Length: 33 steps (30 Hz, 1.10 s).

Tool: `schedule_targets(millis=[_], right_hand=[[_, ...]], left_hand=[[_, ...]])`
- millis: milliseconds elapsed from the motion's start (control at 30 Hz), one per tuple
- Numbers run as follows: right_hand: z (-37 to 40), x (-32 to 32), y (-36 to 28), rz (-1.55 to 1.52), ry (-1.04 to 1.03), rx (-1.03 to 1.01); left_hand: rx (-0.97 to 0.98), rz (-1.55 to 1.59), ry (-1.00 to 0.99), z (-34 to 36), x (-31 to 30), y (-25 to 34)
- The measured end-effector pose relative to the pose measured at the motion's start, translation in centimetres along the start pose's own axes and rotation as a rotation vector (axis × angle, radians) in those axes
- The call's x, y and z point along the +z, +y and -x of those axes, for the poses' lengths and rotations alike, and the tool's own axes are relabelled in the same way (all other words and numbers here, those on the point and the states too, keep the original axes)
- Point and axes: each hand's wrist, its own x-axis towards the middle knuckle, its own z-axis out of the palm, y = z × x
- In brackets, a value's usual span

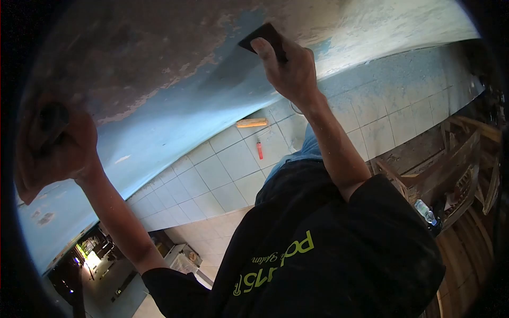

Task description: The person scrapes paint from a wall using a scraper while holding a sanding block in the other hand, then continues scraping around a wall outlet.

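Scraper held flat against the peeling blue wall, gripped by the right hand.
Its top edge meets the line between bare plaster and paint, with open wall on every side. The left hand rests on the wall well apart; whether it grips anything is unclear.
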Motion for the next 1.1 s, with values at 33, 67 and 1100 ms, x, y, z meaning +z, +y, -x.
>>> schedule_targets(millis=[33, 67, 1100], right_hand=[[0.2, 0.3, 0.1, -0.011, -0.003, 0.016], [0.5, 0.4, 0.3, -0.014, -0.006, 0.017], [1.1, -2.2, 2.5, 0.118, -0.177, 0.212]], left_hand=[[0.001, -0.007, -0.007, 0.3, -0.3, 0.4], [-0.026, -0.014, -0.022, 0.5, -0.6, 0.8], [-0.204, -0.066, -0.020, 0.2, -0.4, 2.9]])
